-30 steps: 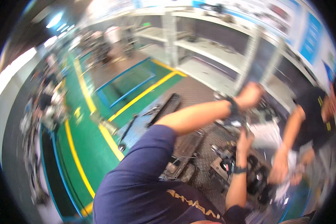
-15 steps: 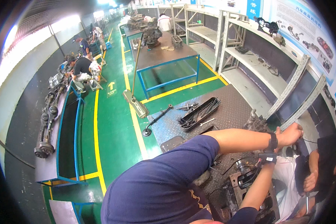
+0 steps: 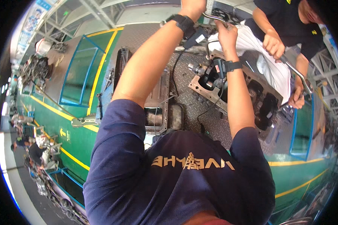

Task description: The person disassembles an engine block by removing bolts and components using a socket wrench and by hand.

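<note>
A bent, crank-shaped speed handle wrench spans my two hands. My left hand, cut off by the top edge, is closed at one end of it. Around its middle, my right hand has its fingers wrapped. The wrench's lower bend comes down beside the far left corner of a metal engine block. Open cylinder bores show in the block, and my right forearm crosses over it. On the block's far side, a co-worker's hand grips a long ratchet wrench; their other hand is near the block's right end.
Left of the block, a rectangular metal pan lies on the diamond-plate tabletop. A dark tool tray is beyond my left forearm. A black cable trails over the table. The co-worker in dark clothes is close by.
My view has swung round to the right and down, bringing the engine block and the co-worker nearer the middle. The wrench between my hands is now plainly visible.
</note>
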`<move>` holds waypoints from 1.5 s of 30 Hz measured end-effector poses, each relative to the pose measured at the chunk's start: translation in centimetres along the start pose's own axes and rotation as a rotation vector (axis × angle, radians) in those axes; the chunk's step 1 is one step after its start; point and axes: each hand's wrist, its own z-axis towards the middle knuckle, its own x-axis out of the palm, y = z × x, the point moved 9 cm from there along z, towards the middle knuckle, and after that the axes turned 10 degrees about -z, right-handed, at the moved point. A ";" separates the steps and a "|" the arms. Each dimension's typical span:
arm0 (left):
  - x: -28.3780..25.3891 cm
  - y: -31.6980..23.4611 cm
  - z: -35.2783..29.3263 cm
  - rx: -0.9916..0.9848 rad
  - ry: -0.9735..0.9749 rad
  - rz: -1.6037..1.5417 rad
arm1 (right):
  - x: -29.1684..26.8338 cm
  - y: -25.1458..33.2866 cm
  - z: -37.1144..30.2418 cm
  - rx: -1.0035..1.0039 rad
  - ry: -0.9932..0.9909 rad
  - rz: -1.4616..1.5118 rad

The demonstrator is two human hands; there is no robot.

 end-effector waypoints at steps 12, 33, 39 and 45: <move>5.9 -0.3 -3.4 0.093 0.453 0.298 | 10.0 2.2 -9.6 -0.300 -0.075 0.121; 6.8 4.0 1.3 -0.150 0.271 -0.006 | -0.7 3.4 -7.8 0.062 -0.034 0.073; 6.7 2.1 2.3 0.172 0.421 0.207 | 9.1 0.5 -7.3 0.096 0.068 0.567; 5.6 -0.7 -4.5 -0.539 0.439 -0.496 | 9.9 2.5 -4.3 -0.237 0.071 0.148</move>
